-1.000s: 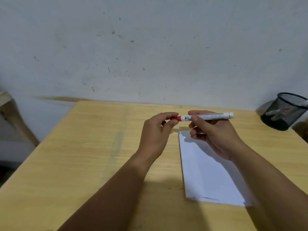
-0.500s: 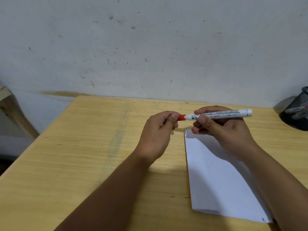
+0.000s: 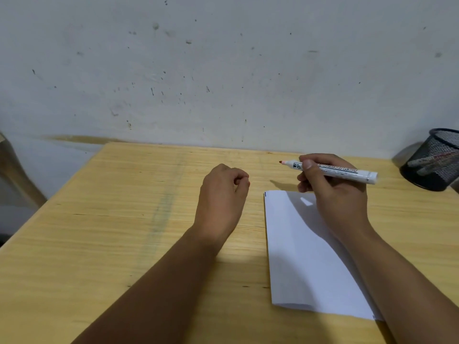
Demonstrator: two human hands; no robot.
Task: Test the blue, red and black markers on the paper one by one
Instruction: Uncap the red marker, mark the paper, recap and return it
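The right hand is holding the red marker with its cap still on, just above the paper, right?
Not quite. The cap is off: the head view shows the bare red tip of the red marker. The right hand does hold it just above the paper.

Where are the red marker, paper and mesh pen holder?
red marker (image 3: 347, 171), head view, white barrel.
paper (image 3: 305, 256), head view, bare middle of the sheet.
mesh pen holder (image 3: 432, 160), head view, side wall.

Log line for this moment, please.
step: red marker uncapped | right hand: holds marker above paper, tip bare | left hand: fingers closed, cap not visible | paper: unmarked
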